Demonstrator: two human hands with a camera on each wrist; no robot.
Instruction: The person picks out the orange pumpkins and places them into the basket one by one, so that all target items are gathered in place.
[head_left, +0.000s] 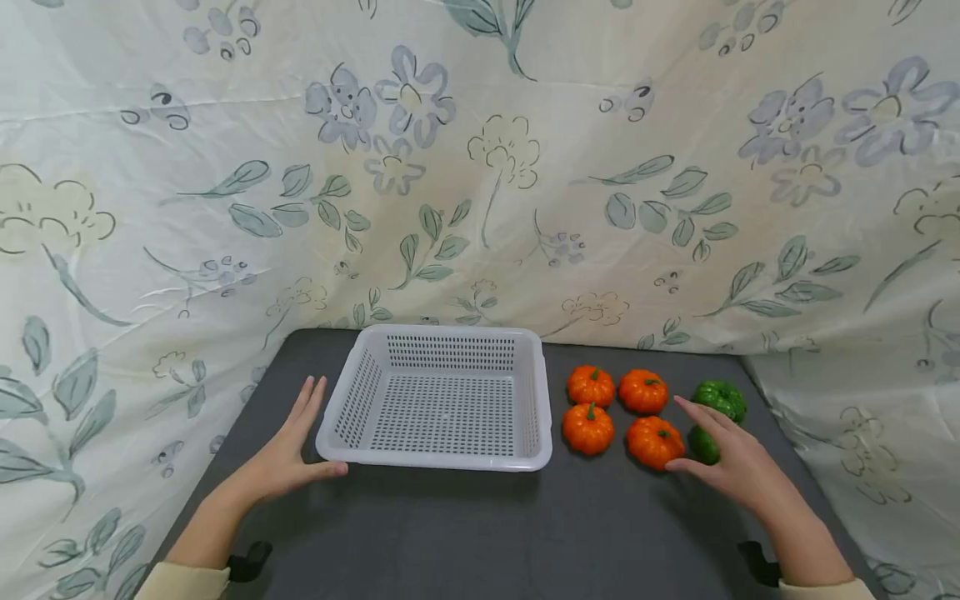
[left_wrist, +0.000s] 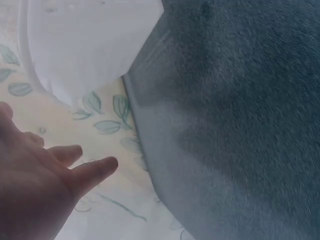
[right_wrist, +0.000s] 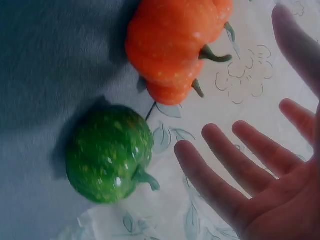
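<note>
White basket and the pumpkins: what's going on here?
A person is holding nothing right now. The left grip is open beside the white basket. The right grip is open near four orange pumpkins and two green ones, with no contact visible from the right wrist. All six sit on the dark table, right of the basket.

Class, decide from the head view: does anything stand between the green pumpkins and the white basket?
Yes. Four orange pumpkins stand, two by two, on the table between the green pumpkins and the basket; a straight slide would probably meet them, then the basket's side. Above them, nothing visible is in the way.
</note>
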